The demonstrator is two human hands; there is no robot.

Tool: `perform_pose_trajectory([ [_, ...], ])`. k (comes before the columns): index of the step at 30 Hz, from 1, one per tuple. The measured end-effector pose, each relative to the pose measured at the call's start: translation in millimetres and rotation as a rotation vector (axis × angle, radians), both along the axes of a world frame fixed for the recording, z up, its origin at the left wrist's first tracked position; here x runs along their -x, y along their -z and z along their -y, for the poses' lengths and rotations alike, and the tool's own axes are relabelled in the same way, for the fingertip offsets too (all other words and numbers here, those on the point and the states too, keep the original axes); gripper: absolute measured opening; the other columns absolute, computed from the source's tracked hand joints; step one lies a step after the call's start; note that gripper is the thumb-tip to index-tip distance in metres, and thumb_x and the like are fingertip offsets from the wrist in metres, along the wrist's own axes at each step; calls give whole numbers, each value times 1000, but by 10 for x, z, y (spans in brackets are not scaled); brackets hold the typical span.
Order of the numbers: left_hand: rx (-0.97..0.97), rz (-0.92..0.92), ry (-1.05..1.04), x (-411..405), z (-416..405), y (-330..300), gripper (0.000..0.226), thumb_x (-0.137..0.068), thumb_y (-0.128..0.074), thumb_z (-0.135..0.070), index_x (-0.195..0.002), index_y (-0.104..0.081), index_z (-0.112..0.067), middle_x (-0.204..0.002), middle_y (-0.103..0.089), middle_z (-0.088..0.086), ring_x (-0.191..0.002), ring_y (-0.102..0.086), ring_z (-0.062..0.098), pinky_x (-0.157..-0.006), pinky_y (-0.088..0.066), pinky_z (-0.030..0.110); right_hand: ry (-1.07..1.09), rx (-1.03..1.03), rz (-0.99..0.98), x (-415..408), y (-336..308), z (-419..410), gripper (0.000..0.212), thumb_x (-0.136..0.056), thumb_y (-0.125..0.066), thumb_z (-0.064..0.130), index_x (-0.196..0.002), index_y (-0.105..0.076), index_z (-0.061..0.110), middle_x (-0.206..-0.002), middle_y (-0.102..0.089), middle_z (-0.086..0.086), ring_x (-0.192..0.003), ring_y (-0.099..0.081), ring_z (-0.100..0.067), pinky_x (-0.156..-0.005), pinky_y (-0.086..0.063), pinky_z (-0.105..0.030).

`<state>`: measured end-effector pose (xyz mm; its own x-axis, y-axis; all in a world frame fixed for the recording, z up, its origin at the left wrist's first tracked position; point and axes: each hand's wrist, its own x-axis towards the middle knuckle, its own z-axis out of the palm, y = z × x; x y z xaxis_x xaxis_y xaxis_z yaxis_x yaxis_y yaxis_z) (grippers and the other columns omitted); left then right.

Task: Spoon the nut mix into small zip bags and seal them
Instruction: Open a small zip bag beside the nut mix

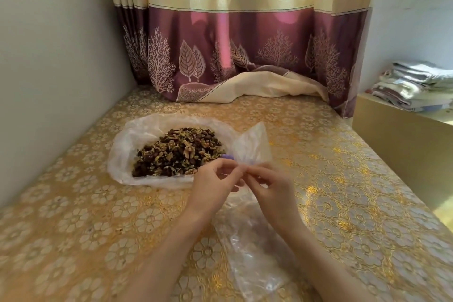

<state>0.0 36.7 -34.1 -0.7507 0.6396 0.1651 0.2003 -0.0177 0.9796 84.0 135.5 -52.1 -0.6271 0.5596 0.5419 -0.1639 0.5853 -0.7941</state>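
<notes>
Just past the middle of the gold floral-patterned worktop, both hands met over a small clear plastic zip bag. The left hand pinched the bag's lower edge with curled thumb and fingertips, and the right hand pinched the same edge just beside it, so the bag stood tilted upward toward twelve o'clock. At ten o'clock from the hands lay a heap of brown nut mix on a spread sheet of thin white plastic. Something small and purple peeked out between heap and bag. A crumpled clear plastic wrapper lay at six o'clock, between the forearms. A cream and maroon leaf-print curtain hung behind.
</notes>
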Motion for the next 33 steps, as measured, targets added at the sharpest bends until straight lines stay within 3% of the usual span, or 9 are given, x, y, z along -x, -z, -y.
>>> perform_pose_trajectory([
  [5, 64, -57, -27, 9, 18, -13, 14, -90, -61, -22, -81, -69, -16, -69, -71, -1, -64, -68, 8, -53, -47, 15, -40, 126, -13, -22, -18, -22, 29, -81, -70, 4, -85, -72, 33, -78, -66, 10, -70, -63, -8, -61, -54, -35],
  [10, 228, -337, -2, -13, 41, 7, 22, -96, -50, -30, -78, -58, -21, -72, -65, -6, -63, -61, 0, -55, -44, 10, 11, 8, -35, -15, -37, 15, 25, -78, -72, 1, -86, -72, 25, -76, -64, 11, -73, -61, -8, -61, -48, -19],
  [14, 127, -401, 35, -55, 35, -26, 23, -97, -48, -24, -78, -58, -16, -68, -64, -4, -61, -59, -2, -55, -41, 9, -107, 267, -53, -56, -114, 5, 27, -82, -67, 2, -78, -74, 28, -75, -70, 10, -71, -63, -2, -63, -48, -16],
  [19, 83, -403, 58, -68, 45, -26, 21, -97, -48, -20, -78, -57, -18, -68, -65, -3, -56, -56, -3, -53, -39, 8, -117, 360, -22, -62, -148, 22, 19, -83, -67, 4, -78, -76, 20, -72, -71, 3, -69, -62, -10, -61, -49, -20],
  [24, 68, -419, 97, -91, 28, -3, 21, -96, -51, -19, -76, -57, -14, -61, -63, -5, -50, -53, -1, -60, -45, 13, -108, 745, -80, -69, -150, -95, 17, -87, -62, 6, -79, -74, 15, -68, -69, -2, -68, -65, -15, -60, -52, -22],
  [26, 61, -436, 43, -65, 29, 3, 24, -94, -54, -18, -72, -58, -10, -60, -62, -3, -51, -53, 3, -60, -44, 11, -40, 663, -94, -72, -152, -123, 23, -87, -61, 4, -76, -73, 20, -67, -68, 2, -67, -64, -11, -58, -52, -21],
  [30, 91, -563, -12, 10, 81, 6, 26, -88, -61, -15, -63, -54, -12, -67, -56, -5, -60, -50, -4, -56, -36, 10, 237, 199, -67, -70, -144, -169, 14, -91, -57, 6, -86, -66, 16, -79, -67, -1, -69, -62, -11, -61, -51, -21],
  [33, 49, -574, 62, 4, 98, -14, 24, -86, -62, -30, -65, -54, -22, -78, -59, -9, -80, -56, -5, -61, -39, 14, 237, 153, -94, -88, -158, -202, 13, -95, -52, 7, -91, -60, 16, -85, -67, 1, -74, -66, -16, -65, -53, -28],
])
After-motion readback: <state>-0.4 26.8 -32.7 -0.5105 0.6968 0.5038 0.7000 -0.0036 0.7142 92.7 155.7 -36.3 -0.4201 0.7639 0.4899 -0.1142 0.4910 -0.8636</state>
